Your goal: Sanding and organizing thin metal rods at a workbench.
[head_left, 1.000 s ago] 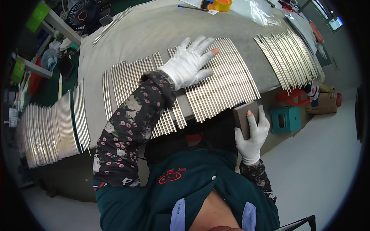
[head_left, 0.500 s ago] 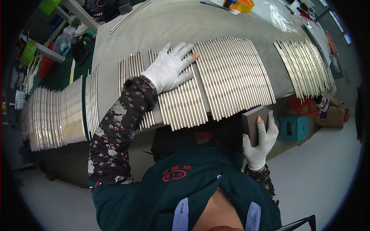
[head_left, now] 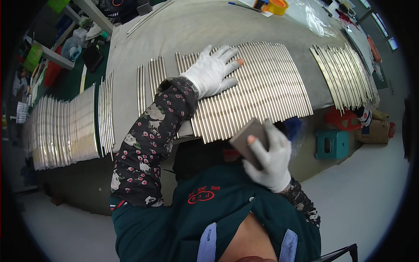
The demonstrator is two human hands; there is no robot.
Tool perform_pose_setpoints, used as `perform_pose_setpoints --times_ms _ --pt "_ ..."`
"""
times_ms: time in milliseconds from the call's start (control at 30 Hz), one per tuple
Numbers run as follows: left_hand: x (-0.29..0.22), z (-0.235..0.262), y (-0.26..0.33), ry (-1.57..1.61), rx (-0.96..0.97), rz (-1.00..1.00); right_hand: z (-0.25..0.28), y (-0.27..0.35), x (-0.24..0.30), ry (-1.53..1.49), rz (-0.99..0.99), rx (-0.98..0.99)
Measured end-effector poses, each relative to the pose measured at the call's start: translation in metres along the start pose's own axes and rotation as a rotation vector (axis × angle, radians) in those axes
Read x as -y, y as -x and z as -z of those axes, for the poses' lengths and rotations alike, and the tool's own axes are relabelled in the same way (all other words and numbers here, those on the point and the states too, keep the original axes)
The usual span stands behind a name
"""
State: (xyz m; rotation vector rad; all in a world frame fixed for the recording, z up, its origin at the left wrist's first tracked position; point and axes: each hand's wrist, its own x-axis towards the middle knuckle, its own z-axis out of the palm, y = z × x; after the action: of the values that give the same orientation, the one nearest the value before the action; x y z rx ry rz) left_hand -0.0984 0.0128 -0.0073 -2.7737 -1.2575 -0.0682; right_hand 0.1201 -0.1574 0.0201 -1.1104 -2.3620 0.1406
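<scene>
My left hand (head_left: 211, 72), in a white glove, lies flat with fingers spread on a row of shiny metal rods (head_left: 270, 78). The rods sit side by side, their near ends reaching past the table's front edge. At that edge, my gloved right hand (head_left: 273, 159) grips a grey rectangular block (head_left: 249, 139) just below the rod ends; whether the block touches them I cannot tell. Left of my left hand are two smaller groups of rods, a narrow one (head_left: 141, 87) and a wider one (head_left: 157, 76), partly hidden by my sleeve.
More rods (head_left: 65, 131) lie at the far left, some in clear plastic. Another bundle (head_left: 342, 76) lies at the right. Orange tape (head_left: 276, 6), a blue pen (head_left: 240, 5) and loose rods (head_left: 148, 18) are at the back. A teal stool (head_left: 332, 144) stands beyond the table's right front.
My left hand has slid right with the rods under it, and the gap to the large group has closed. My right hand has brought the block leftward, tilting it.
</scene>
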Motion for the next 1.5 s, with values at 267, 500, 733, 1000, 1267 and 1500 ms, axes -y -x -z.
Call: perform_pose_setpoints --times_ms 267,500,733,1000,1267,1500 --pt "0.026 0.032 0.058 -0.013 -0.113 0.155 0.021 0.033 -0.058 0.256 -0.308 -0.245" --pt "0.057 0.019 0.150 -0.027 0.068 0.274 0.010 0.047 -0.052 0.157 -0.331 -0.215" --pt "0.015 0.010 0.102 0.173 -0.008 0.131 0.000 0.029 -0.039 0.087 -0.177 -0.185" --pt "0.083 0.009 0.105 0.052 -0.126 0.306 0.005 0.034 -0.037 0.073 -0.173 -0.174" --pt "0.073 -0.004 0.059 0.100 -0.172 0.562 0.002 0.029 -0.032 0.060 -0.145 -0.131" --pt "0.067 -0.004 0.059 0.035 -0.185 0.548 0.000 0.016 -0.021 -0.015 -0.026 -0.088"
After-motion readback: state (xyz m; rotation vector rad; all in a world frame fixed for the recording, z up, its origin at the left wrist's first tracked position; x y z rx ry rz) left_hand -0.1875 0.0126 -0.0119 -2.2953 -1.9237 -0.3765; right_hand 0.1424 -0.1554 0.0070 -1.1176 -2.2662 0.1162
